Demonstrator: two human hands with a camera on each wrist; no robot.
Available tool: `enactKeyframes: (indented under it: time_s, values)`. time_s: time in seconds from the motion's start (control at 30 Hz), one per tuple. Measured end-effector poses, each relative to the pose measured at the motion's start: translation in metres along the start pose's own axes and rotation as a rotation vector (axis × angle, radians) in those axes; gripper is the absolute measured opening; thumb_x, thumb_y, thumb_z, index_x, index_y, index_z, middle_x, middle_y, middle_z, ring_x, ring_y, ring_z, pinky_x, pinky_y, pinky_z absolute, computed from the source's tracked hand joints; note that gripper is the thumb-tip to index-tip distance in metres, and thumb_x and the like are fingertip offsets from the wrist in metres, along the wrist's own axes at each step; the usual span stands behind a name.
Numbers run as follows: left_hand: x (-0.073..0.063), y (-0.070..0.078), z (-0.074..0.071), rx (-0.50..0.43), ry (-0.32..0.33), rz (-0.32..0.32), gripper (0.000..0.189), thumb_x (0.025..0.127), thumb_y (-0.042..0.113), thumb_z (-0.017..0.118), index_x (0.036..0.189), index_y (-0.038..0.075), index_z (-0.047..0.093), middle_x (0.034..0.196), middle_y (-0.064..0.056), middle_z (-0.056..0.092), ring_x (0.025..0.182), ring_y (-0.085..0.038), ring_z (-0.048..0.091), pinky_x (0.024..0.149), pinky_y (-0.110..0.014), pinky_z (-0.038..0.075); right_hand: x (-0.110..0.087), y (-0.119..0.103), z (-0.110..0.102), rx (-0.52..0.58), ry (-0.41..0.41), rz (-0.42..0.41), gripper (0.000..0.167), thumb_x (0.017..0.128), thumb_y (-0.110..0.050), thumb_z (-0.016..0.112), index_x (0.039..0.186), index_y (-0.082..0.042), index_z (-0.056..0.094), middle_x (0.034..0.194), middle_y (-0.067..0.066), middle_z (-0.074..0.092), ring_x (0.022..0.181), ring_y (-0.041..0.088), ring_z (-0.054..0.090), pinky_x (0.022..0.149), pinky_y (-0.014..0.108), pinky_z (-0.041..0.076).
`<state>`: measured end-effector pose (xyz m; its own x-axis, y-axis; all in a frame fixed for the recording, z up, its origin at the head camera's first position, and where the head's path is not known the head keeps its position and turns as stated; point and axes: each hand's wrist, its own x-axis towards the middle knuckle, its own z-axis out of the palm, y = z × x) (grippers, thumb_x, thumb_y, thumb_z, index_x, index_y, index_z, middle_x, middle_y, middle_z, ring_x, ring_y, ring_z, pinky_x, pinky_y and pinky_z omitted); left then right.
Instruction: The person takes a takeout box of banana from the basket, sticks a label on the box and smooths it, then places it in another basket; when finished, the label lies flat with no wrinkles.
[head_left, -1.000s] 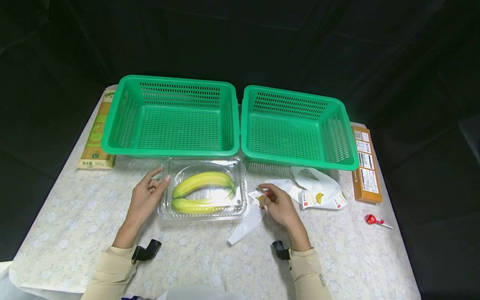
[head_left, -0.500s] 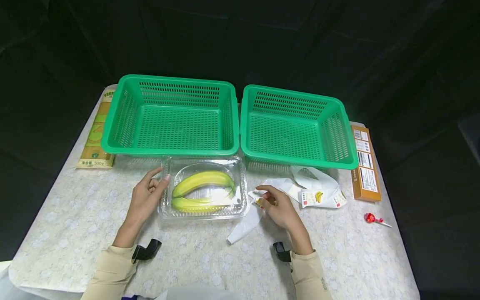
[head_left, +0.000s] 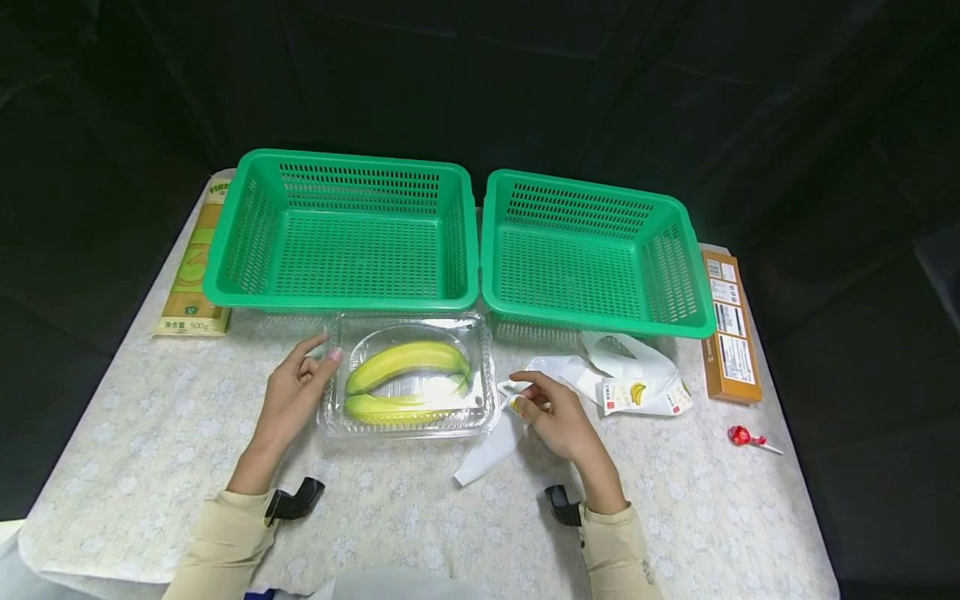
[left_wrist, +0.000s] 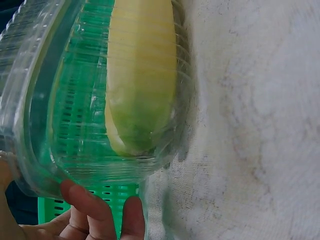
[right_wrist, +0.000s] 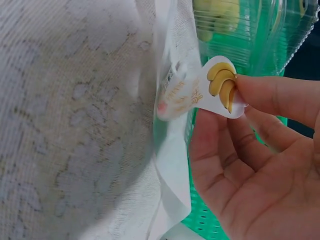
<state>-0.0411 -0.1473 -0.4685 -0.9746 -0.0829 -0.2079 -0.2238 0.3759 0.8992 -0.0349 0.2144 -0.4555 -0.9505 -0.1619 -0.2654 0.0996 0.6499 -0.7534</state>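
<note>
While box (head_left: 408, 434) holds bananas (head_left: 408, 360), baskets (head_left: 337, 304) behind

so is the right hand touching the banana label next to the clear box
Touching: the right wrist view shows the right hand holding the end of the banana label, its thumb over the printed edge.
</note>
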Motion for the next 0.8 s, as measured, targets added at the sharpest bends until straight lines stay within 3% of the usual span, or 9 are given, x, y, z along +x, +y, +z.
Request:
enactKeyframes:
  time_s: [0.3,0.63,0.8]
  values:
    - [0.000,0.000,0.000,-0.002,0.000,0.005,0.061,0.102,0.045,0.055,0.151,0.010,0.045,0.069,0.006,0.047,0.055,-0.006,0.035,0.059,-0.027,0.036,-0.003,-0.005,-0.003,-0.034,0.026,-0.023,0.036,0.099,-0.008,0.060,0.135,-0.010,0.062,0.103,0.014,0.068,0.093,0.023,0.068,0.065,0.025,0.050]
    - [0.000,0.000,0.000,0.000,0.003,0.007,0.060,0.102,0.045,0.055,0.150,0.010,0.045,0.066,0.006,0.044,0.053,-0.007,0.034,0.058,-0.028,0.035,-0.006,-0.010,-0.006,-0.002,0.016,-0.047,0.036,0.099,-0.010,0.061,0.136,-0.009,0.062,0.102,0.014,0.067,0.089,0.023,0.068,0.063,0.025,0.055]
    - [0.000,0.000,0.000,0.002,0.005,0.009,0.060,0.102,0.045,0.054,0.150,0.010,0.045,0.066,0.006,0.044,0.053,-0.007,0.033,0.057,-0.028,0.035,-0.008,-0.012,-0.008,-0.008,0.016,-0.056,0.037,0.099,-0.010,0.061,0.136,-0.009,0.061,0.102,0.014,0.067,0.089,0.022,0.068,0.068,0.026,0.055]
